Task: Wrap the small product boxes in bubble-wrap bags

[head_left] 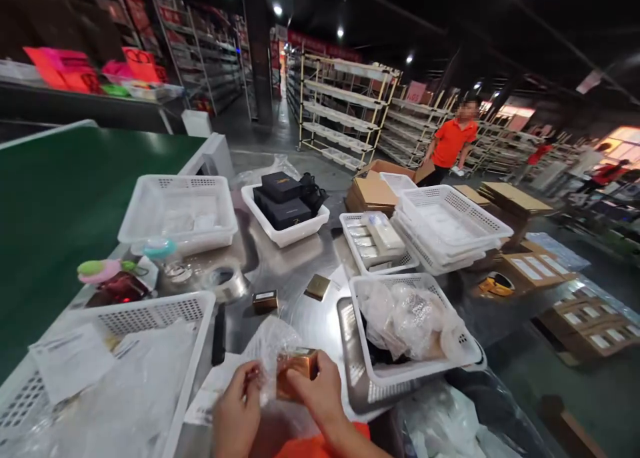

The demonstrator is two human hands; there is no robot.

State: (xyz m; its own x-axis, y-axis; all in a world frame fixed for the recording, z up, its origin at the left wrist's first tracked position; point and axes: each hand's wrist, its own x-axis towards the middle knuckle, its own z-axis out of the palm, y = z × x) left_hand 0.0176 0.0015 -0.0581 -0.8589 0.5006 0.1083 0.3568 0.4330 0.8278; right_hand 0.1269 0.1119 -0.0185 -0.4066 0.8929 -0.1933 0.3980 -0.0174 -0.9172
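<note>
At the bottom centre my right hand is closed round a small shiny copper-coloured box, held over the steel table. My left hand pinches the edge of a clear plastic bag that lies against the box. Two more small gold boxes, one and another, rest on the table just beyond my hands.
White baskets ring the table: one with paper and plastic at left, one with bagged items at right, a tray of black boxes behind. A tape roll lies left of centre. A green conveyor runs left. A person in orange stands near shelving.
</note>
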